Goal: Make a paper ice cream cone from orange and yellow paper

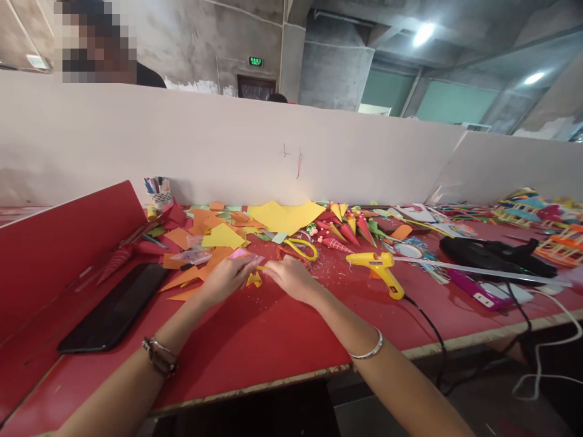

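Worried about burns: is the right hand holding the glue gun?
No, the glue gun lies on the table, apart from the right hand.

Yellow strip (pixel 254 280), curled, between left hand (pixel 229 279) and right hand (pixel 292 278)

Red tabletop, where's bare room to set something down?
Widest: the red tabletop between left forearm and right forearm, toward the front edge. Another patch lies between right forearm, glue gun and black cable. The back is crowded with paper scraps and paper cones.
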Demonstrator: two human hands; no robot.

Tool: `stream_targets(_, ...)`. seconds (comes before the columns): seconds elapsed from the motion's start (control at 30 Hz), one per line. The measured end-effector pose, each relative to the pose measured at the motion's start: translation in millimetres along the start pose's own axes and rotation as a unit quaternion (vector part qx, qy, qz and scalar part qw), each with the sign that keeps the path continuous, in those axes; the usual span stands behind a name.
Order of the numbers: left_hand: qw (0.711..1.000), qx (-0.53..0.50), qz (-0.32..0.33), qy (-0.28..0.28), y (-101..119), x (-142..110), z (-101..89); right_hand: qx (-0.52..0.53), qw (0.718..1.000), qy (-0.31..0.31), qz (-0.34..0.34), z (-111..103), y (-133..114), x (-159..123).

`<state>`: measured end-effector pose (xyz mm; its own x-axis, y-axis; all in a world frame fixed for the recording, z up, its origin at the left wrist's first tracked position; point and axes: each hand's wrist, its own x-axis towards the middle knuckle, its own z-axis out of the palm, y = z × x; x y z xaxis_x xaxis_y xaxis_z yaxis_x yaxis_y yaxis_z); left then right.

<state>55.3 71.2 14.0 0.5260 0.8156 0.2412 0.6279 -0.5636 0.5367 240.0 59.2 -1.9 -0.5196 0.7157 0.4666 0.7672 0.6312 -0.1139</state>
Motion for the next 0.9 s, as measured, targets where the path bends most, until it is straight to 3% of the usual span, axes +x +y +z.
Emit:
stream_targets(0.13,0.973,0.205,0.095,0.040,-10,1,-3.4,0.193,0.979,-0.069,0.024,-9,3,-2)
stream_targets(0.27,0.963,0.231,0.141,-0.006,-15,3,-7.3,0.238,0.967,-0.088,0.027,-9,5,-2)
stream_targets(0.5,0.982,0.115,0.115,-0.093,-12,2,-9.9,0.143,0.986,-0.084,-0.012,0,7,-2)
stream_targets(0.73,0.992,0.009,0.101,-0.076,-15,1,-1.6,-0.054,0.997,-0.030,-0.037,3,4,0)
stream_targets(0.9,0.993,-0.077,0.068,-0.062,-11,1,2.8,-0.122,0.990,0.013,-0.073,7,6,1)
